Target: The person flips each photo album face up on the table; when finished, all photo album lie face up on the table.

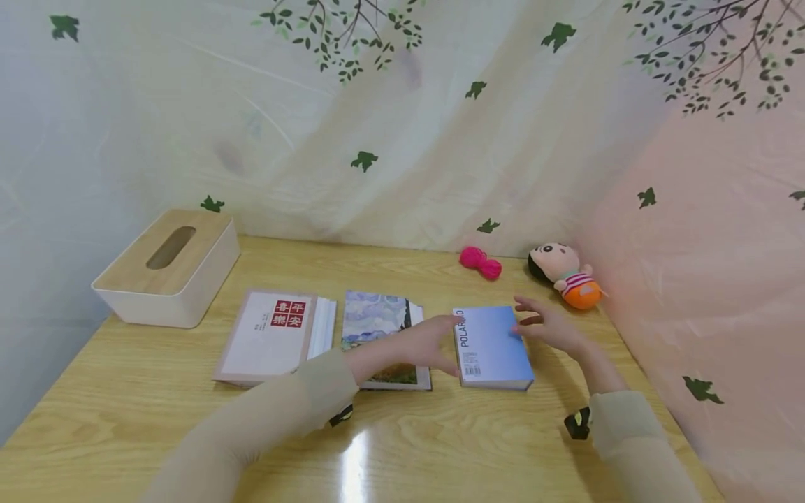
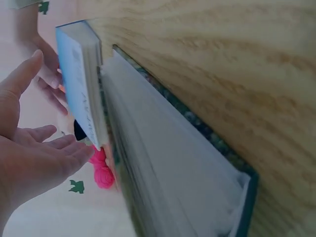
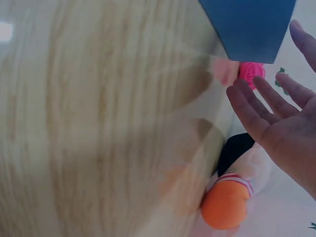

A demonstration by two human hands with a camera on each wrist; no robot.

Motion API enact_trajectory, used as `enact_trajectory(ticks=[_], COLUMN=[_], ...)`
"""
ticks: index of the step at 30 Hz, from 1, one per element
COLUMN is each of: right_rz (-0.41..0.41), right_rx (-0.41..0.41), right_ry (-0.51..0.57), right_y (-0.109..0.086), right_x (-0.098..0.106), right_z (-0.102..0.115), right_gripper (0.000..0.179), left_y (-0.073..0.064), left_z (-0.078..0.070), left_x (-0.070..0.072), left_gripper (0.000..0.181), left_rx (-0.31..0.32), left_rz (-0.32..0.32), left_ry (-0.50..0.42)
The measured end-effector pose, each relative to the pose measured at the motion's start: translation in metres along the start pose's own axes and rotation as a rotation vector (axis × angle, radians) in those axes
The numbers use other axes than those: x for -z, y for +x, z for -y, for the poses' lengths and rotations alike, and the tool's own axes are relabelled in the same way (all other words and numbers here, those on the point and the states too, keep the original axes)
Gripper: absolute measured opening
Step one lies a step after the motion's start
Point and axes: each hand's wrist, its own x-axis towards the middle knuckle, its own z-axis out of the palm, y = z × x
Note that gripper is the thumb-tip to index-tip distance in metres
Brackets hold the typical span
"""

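Observation:
A thick blue book (image 1: pixel 493 353) with "POLAROID" on its cover lies flat on the table, between my two hands. My left hand (image 1: pixel 428 342) is at its left edge, thumb and fingers spread apart, reaching across the painted-cover book (image 1: pixel 377 318). On the other side, my right hand (image 1: pixel 553 327) has its fingertips by the blue book's right edge. In the left wrist view, the left fingers (image 2: pixel 61 148) are extended with nothing in the palm. The right fingers (image 3: pixel 266 101) look loosely straight beside the blue book in the right wrist view.
Left of the painted book lies a pale album (image 1: pixel 270 339) with red square characters. A white tissue box (image 1: pixel 207 279) with a wooden lid stands at the back left. Pink yarn (image 1: pixel 481 263) and a plush doll (image 1: pixel 566 276) lie behind the blue book, near the curtain (image 1: pixel 409 195).

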Motion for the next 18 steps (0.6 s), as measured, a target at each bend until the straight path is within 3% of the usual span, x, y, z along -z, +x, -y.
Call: enact_trajectory(ticks=[7,11,18], right_rz=[0.062,0.06,0.066], right_rx=[-0.06,-0.076,-0.111], right_ry=[-0.008,-0.036,0.004], right_y=[0.004,0.007,0.008], right_x=[-0.005,-0.005,-0.005], right_z=[-0.006,-0.006,-0.01], right_gripper=[0.08,0.08,0.082], left_y=[0.01,0.011,0.012], left_z=[0.006,0.015,0.027], left_x=[-0.006,-0.007,-0.008], left_gripper=[0.097,0.094,0.086], left_rx=[0.018,-0.003,-0.044], left_rz=[0.112,0.117,0.152], left_ry=[0.029,0.075,0.134])
